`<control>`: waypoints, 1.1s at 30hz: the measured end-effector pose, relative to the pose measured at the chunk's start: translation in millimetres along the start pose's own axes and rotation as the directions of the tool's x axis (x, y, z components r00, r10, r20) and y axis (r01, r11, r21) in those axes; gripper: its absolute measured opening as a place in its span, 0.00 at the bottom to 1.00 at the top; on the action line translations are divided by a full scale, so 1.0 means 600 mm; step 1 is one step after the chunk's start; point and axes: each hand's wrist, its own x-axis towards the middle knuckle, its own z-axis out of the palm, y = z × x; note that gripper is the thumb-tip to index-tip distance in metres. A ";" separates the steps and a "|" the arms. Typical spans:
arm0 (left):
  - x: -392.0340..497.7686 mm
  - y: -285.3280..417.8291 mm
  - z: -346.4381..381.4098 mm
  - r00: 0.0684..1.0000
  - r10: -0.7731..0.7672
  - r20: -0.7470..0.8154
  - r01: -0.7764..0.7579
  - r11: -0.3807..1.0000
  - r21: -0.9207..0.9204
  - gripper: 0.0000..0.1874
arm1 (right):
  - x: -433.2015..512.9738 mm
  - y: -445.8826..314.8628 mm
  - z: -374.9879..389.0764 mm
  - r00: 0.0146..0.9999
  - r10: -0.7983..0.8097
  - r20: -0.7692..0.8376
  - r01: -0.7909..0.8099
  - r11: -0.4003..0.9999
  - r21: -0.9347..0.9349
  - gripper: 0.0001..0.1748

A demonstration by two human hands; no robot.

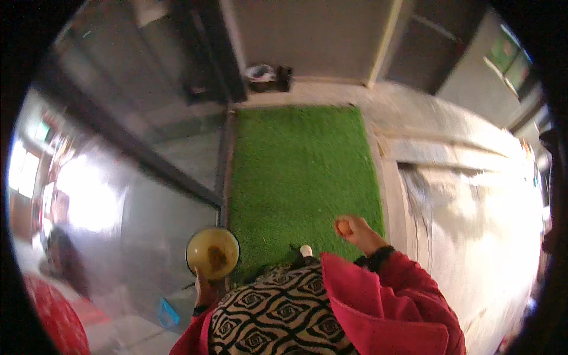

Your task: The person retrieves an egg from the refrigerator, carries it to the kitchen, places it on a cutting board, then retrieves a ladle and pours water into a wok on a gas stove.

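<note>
On the left, my left hand (202, 288) grips the lower side of a yellowish bowl (224, 242) with a dark rim. A brown patch of food or residue (216, 258) lies inside the bowl. My right hand (361, 235) is curled in front of me over the artificial turf mat (301, 164). A small rounded orange-brown thing (344, 227), probably an egg, shows within its fingers; blur hides the detail. The two hands are well apart. Below them, the tip of a pale shoe (305, 251) shows on the mat.
A dark-framed glass panel (173, 182) runs along the left, close to the bowl. Pale concrete (479, 239) lies to the right, with a raised ledge (395, 204) beside the mat. Dark footwear (284, 79) and a whitish item (261, 73) sit by the far wall.
</note>
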 end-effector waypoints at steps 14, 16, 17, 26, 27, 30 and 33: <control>0.710 0.219 0.602 0.801 -0.411 0.435 0.502 0.857 -0.116 0.35 | 0.155 -0.211 -0.360 0.613 -0.296 -0.733 0.110 0.950 -0.291 0.11; 0.792 0.265 0.699 0.772 -0.412 0.485 0.524 0.844 -0.118 0.35 | 0.097 -0.173 -0.424 0.470 -0.222 -0.854 -0.396 0.812 -0.429 0.14; 0.819 0.284 0.757 0.751 -0.457 0.476 0.571 0.812 -0.121 0.35 | 0.064 -0.146 -0.443 0.426 -0.203 -0.882 -0.633 0.629 -0.451 0.15; 1.046 0.454 1.223 0.560 -0.384 0.734 0.426 0.893 0.143 0.33 | 0.040 0.081 -0.442 0.167 0.570 -0.804 0.108 0.800 0.590 0.10; 1.062 0.462 1.277 0.537 -0.417 0.734 0.423 0.885 0.193 0.32 | 0.063 0.082 -0.460 0.174 0.673 -0.719 0.311 0.655 0.688 0.09; 1.111 0.509 1.447 0.517 -0.380 0.767 0.388 0.903 0.185 0.32 | 0.186 0.035 -0.569 0.157 0.676 -0.720 0.515 0.566 0.644 0.08; 1.155 0.591 1.625 0.517 -0.451 0.728 0.468 0.861 0.201 0.30 | 0.355 -0.110 -0.744 0.197 0.681 -0.705 0.422 0.590 0.688 0.10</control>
